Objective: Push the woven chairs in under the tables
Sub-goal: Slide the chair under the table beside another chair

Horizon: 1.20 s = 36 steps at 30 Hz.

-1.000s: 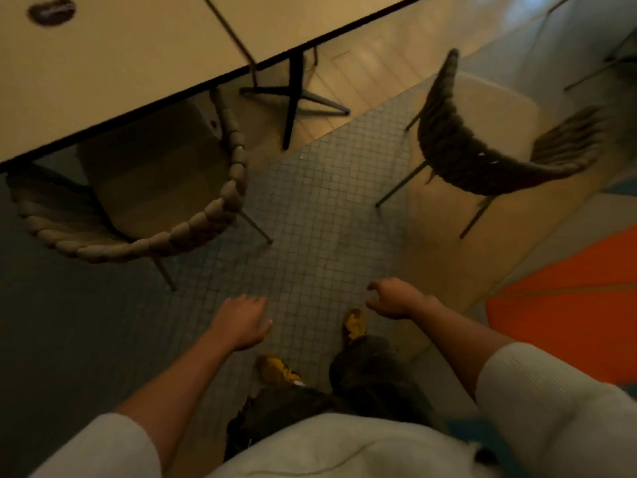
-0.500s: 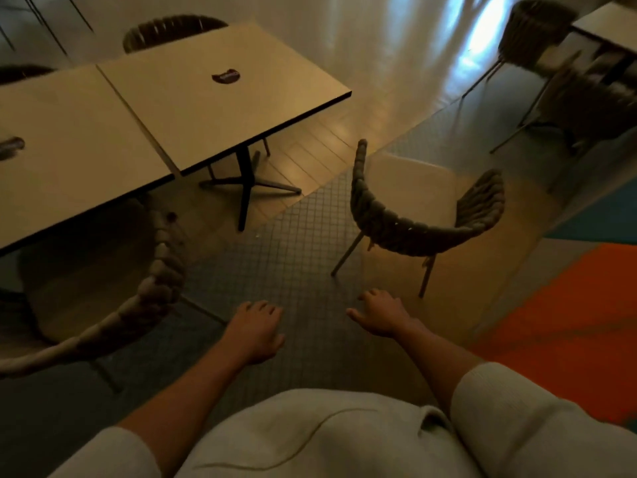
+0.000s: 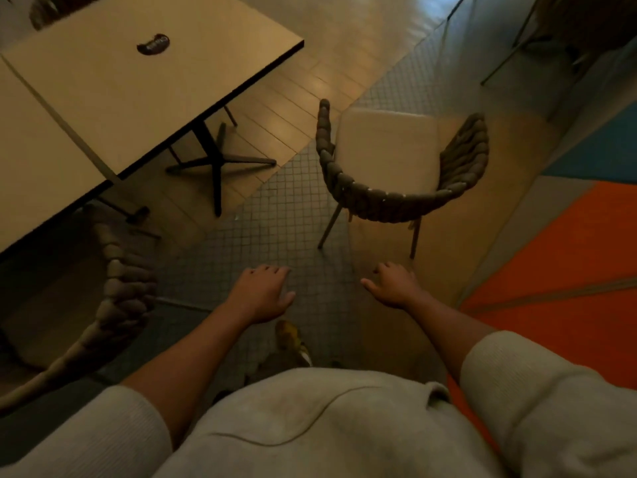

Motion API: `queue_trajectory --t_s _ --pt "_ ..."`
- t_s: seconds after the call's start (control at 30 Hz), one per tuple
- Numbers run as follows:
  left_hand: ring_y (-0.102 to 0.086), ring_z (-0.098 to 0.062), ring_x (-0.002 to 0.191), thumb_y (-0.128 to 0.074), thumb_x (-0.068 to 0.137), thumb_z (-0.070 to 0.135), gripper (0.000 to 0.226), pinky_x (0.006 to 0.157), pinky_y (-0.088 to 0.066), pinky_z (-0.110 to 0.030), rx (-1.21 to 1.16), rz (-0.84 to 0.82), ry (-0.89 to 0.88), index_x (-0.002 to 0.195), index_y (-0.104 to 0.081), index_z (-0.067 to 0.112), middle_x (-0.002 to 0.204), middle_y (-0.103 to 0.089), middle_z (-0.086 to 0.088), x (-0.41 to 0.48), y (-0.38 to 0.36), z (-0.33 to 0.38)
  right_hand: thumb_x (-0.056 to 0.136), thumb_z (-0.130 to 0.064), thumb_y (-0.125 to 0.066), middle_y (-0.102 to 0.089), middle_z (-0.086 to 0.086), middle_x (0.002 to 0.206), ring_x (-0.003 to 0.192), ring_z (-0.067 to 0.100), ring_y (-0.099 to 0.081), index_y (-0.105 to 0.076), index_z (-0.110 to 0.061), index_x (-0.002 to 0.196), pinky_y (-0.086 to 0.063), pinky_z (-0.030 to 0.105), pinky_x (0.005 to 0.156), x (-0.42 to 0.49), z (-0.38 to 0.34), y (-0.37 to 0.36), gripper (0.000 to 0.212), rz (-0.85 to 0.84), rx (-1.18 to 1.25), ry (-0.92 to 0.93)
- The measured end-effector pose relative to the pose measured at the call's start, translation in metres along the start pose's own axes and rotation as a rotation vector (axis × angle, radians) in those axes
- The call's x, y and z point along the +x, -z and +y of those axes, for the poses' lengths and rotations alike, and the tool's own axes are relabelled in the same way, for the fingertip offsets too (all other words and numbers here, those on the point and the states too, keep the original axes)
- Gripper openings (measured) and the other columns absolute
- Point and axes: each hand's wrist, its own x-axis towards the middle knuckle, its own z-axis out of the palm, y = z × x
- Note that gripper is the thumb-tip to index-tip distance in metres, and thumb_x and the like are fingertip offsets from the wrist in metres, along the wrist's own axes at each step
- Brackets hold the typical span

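Observation:
A woven chair (image 3: 393,201) with a pale seat stands free on the floor ahead, its curved back toward me, well to the right of the table (image 3: 138,91). My left hand (image 3: 263,294) and my right hand (image 3: 393,284) hover just short of that chair's back, palms down, fingers relaxed, holding nothing. A second woven chair (image 3: 120,291) at the left sits partly under the neighbouring table (image 3: 38,174), its seat in shadow.
The table's black cross-shaped base (image 3: 217,163) stands on the wooden floor. A dark oval mark (image 3: 152,45) lies on the tabletop. More chairs (image 3: 568,29) stand at the top right. An orange floor area (image 3: 565,270) lies to the right. My yellow shoe (image 3: 291,339) shows below.
The view has swung from the left chair toward the free-standing chair, which now sits closer and more central. Both hands have stayed out in front, empty, and the right hand's fingers have uncurled.

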Motion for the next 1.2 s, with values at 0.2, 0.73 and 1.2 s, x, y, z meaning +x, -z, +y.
queue_trajectory --t_s 0.2,0.73,1.2 --pt "-0.054 -0.027 0.132 -0.049 0.095 0.058 0.069 0.105 -0.046 -0.048 -0.046 -0.038 -0.027 0.152 -0.040 0.022 0.145 -0.057 -0.006 0.082 0.022 -0.010 0.098 -0.067 -0.047 -0.055 0.008 0.144 0.131 0.029 -0.052 -0.056 -0.017 0.140 -0.046 0.051 0.106 0.020 0.026 0.005 0.066 0.053 0.149 -0.168" --pt "-0.060 -0.022 0.121 -0.061 0.094 0.054 0.065 0.099 -0.054 -0.044 -0.539 -0.023 0.089 0.145 -0.050 0.016 0.138 -0.061 -0.005 0.260 0.095 0.037 0.096 -0.064 -0.056 -0.063 0.013 0.140 0.128 0.033 -0.058 -0.063 -0.011 0.135 -0.050 0.045 0.105 0.055 0.137 0.071 0.067 0.227 0.536 -0.538" --pt "-0.064 -0.027 0.107 -0.070 0.072 0.060 0.081 0.070 -0.061 -0.044 -1.224 0.091 0.748 0.139 -0.052 0.018 0.134 -0.061 -0.006 0.403 0.064 0.092 0.089 -0.078 -0.054 -0.051 0.012 0.151 0.134 0.036 -0.052 -0.038 -0.010 0.154 -0.047 0.047 0.106 0.202 0.260 0.168 0.095 0.251 0.720 -0.616"
